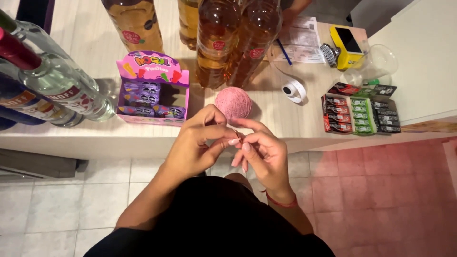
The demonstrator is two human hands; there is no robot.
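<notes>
Behind the pink yarn ball [233, 102] stand four amber bottles [216, 43], grouped upright at the counter's back. To its left lie two clear glass bottles [57, 85] and one pink candy display box [152, 88], open toward the front. To its right sits one tray of gum packs [362, 115]. Just in front of the ball, the left hand [197, 143] and right hand [264, 152] meet, fingertips pinched together on a small reddish hook-like piece [238, 136], too small to identify.

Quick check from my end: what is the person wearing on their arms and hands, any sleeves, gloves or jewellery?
Both forearms are bare, with no sleeves or gloves showing. The right hand has a thin red string bracelet around its wrist and pale, light-coloured fingernails. The left hand shows no ring, watch or band. A black garment covers the body below the arms.
</notes>
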